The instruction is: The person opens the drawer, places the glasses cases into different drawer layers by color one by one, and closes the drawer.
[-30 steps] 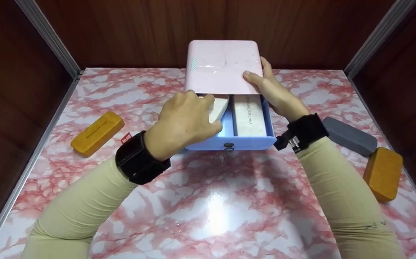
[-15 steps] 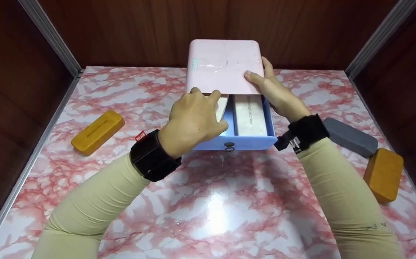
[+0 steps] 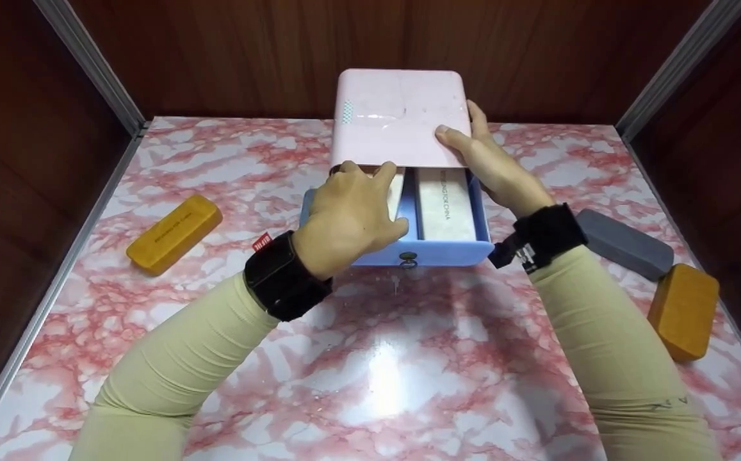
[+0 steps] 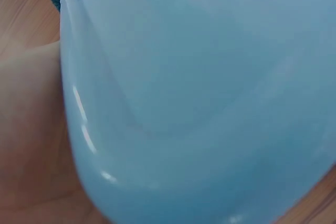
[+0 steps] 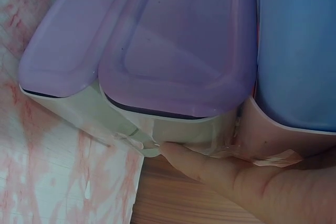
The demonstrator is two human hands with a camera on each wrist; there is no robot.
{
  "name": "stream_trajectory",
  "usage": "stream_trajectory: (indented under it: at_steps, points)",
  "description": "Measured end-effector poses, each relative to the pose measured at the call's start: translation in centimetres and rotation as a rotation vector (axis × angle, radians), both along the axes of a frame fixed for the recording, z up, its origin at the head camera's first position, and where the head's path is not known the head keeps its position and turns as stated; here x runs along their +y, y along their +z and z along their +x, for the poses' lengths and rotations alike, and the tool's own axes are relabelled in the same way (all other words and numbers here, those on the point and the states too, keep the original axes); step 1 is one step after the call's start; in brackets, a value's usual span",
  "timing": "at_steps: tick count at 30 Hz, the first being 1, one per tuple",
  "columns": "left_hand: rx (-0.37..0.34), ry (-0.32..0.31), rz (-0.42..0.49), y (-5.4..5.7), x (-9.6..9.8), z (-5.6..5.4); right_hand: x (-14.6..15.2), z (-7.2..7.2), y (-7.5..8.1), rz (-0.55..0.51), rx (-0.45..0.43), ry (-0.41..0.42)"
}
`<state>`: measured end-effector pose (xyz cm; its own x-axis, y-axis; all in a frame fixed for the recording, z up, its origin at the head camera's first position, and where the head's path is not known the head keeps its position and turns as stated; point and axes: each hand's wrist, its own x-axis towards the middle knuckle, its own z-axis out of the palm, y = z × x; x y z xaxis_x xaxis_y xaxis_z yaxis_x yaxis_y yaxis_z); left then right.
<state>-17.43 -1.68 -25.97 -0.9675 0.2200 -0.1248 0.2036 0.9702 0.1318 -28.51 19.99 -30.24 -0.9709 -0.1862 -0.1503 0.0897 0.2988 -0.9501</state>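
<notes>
In the head view, my left hand (image 3: 348, 214) reaches into a pulled-out blue drawer (image 3: 447, 253) and holds a white eyeglass case (image 3: 396, 187), mostly hidden by the hand. A second white eyeglass case (image 3: 445, 205) with printed lettering lies on the drawer's right side. The drawer belongs to a small cabinet with a pink top (image 3: 402, 115). My right hand (image 3: 501, 169) rests on the cabinet's right edge, thumb on the top and fingers along the side. The left wrist view is filled by the blue drawer front (image 4: 210, 87).
A mustard eyeglass case (image 3: 175, 235) lies at the left. On the right are a grey case (image 3: 626, 244) and another mustard case (image 3: 684, 312). Purple drawers (image 5: 173, 40) sit below the blue one. Dark wood panels (image 3: 396, 32) enclose the marbled tabletop (image 3: 319, 378).
My left hand has shifted to the right over the drawer, and less of the white case under it shows. The right hand stays in place on the cabinet.
</notes>
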Motion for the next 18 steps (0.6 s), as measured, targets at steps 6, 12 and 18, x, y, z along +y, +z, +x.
stream_trajectory:
  at_steps: [6,12,18]
  points:
    - [-0.008,-0.035,0.047,-0.04,-0.15,-0.11,0.03,0.04,0.03,-0.012,-0.002,0.003]
    - [0.004,-0.072,0.114,-0.31,-0.33,-0.20,-0.01,-0.01,-0.09,-0.020,-0.001,0.004]
    - [0.004,-0.102,0.178,-0.54,-0.53,-0.34,0.04,-0.03,0.06,-0.023,-0.019,0.012]
